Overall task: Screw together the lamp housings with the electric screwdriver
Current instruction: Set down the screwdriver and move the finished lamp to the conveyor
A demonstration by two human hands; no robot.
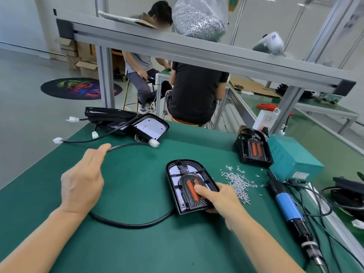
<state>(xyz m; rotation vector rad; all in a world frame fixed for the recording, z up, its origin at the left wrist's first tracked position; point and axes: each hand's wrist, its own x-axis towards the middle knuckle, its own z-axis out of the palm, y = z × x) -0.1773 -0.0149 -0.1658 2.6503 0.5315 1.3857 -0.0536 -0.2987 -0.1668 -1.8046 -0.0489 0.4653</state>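
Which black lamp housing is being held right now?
The black arch-shaped lamp housing at the mat's centre: the right hand grips its near right corner, thumb on the orange insert. The stacked housings by the teal box and the open ones at far left lie untouched.

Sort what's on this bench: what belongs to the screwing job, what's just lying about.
Job: lamp housing under right hand; its cable at left hand; loose screws; electric screwdriver; stacked housings.
Lying about: red pliers; power strip.
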